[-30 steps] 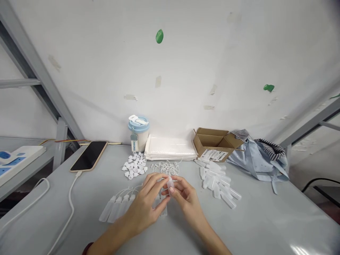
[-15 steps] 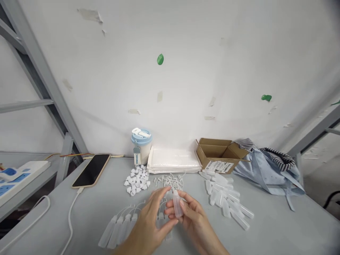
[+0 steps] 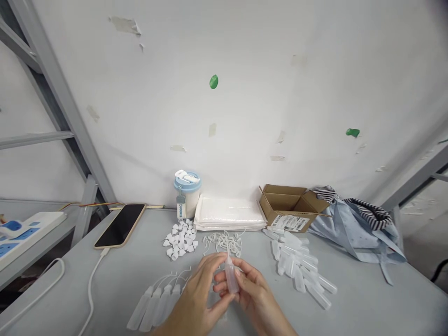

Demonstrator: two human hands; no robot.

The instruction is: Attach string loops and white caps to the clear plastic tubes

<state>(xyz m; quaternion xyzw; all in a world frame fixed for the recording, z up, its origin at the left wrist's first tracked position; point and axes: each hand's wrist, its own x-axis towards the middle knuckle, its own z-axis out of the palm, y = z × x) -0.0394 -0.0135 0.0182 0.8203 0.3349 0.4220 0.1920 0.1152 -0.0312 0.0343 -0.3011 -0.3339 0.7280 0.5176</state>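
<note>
Right hand (image 3: 257, 295) has it now, fingers curled snugly round a small clear bottle (image 3: 231, 279), thumb pressed on its front, holding it nearly upright above the near middle of the table (image 3: 371, 303)! Left hand (image 3: 196, 296) is cupped half open alongside, fingertips right up at the bottle's neck, where a thin white tip rises; whether those fingers grip, I can't tell. The bottle is see-through but too small to show any contents. Beside the left hand, a row of bottles with thin tubes (image 3: 150, 308) lies partly hidden, tubes curving from their tops. Over on the right, a heap of loose bottles (image 3: 297, 263) sprawls, and just behind it sits a cardboard box (image 3: 292, 205), flaps up, brown inner walls showing, its floor hard to see. Farther left, the cup (image 3: 192, 199) wears its blue lid, contents hidden, with white caps (image 3: 180, 240) piled in front.
</note>
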